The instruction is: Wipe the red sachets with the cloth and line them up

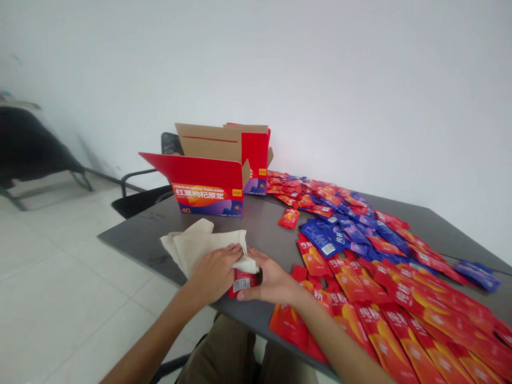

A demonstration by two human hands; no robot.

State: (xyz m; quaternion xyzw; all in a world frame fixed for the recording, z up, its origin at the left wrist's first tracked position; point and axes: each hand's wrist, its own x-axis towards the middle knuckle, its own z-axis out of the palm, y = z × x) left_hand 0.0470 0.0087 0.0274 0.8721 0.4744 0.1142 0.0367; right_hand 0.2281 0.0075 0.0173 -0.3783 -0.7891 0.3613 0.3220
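My left hand (214,272) is closed on the edge of a beige cloth bag (198,244) that lies on the grey table (260,226) near its front edge. My right hand (272,280) grips a small red sachet (242,281) whose upper end sits at the bag's opening, right beside my left hand. Several red and blue sachets (360,250) lie spread over the table to the right of both hands.
An open red cardboard box (208,186) with raised flaps stands at the table's far left end. A black chair (140,200) sits behind the table, and another dark seat (28,149) stands at the far left on the white tiled floor.
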